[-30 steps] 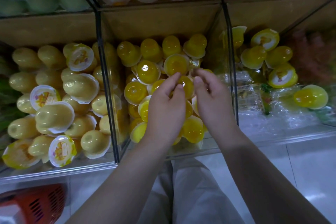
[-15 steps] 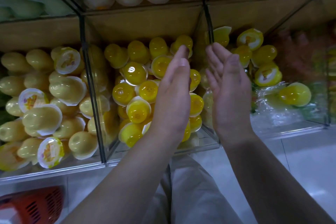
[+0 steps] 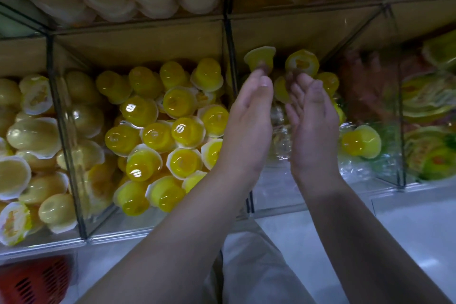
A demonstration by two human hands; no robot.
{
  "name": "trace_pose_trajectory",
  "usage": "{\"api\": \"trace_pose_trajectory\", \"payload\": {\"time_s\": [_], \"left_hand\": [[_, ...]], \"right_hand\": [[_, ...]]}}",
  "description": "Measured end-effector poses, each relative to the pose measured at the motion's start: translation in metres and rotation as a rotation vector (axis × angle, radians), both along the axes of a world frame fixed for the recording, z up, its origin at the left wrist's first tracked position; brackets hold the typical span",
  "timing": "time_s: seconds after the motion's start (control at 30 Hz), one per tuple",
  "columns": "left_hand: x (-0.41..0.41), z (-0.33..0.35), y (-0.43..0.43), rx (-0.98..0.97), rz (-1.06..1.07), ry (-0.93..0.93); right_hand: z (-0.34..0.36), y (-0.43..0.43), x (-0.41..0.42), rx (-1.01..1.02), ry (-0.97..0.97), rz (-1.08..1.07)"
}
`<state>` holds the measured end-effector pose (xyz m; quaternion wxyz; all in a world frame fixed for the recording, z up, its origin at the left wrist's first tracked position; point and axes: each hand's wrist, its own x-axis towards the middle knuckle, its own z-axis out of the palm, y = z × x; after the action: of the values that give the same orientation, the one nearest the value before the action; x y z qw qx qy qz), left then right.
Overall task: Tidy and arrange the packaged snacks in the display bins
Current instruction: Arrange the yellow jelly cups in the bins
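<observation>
The left hand [image 3: 246,126] and right hand [image 3: 313,126] stretched into the right bin [image 3: 320,201], fingers straight and spread, tips at two cups [image 3: 261,58] at its back. A careless nudge could topple those cups forward.

I count four clear-walled display bins [image 3: 111,234] in the lower row. The second holds at least seventeen bright yellow domed plastic jelly cups [image 3: 158,137], with more buried in the pile. The first shows about a dozen pale yellow jelly cups [image 3: 34,133]. Near my two hands, my left hand [image 3: 246,126] and my right hand [image 3: 313,126], the third bin shows six loose yellow cups [image 3: 361,140]. One red slotted plastic basket [image 3: 37,279] is below.
</observation>
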<state>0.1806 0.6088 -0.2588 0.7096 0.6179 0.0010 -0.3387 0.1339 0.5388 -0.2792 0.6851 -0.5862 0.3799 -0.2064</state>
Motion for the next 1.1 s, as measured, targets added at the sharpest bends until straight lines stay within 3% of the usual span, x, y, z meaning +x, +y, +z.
{"api": "trace_pose_trajectory", "payload": {"time_s": [0.3,0.57,0.83,1.1], "left_hand": [[0.012,-0.026,-0.043,0.141,-0.015,0.070],[0.017,-0.053,-0.065,0.206,0.001,0.302],[0.015,-0.054,-0.069,0.220,-0.049,0.206],[0.005,-0.053,-0.062,0.138,-0.075,0.133]], "right_hand": [[-0.016,-0.043,0.005,0.029,0.157,0.039],[-0.043,-0.066,0.007,0.102,0.303,0.171],[-0.045,-0.070,0.007,0.077,0.185,0.148],[-0.048,-0.068,0.003,0.223,0.057,0.117]]}}
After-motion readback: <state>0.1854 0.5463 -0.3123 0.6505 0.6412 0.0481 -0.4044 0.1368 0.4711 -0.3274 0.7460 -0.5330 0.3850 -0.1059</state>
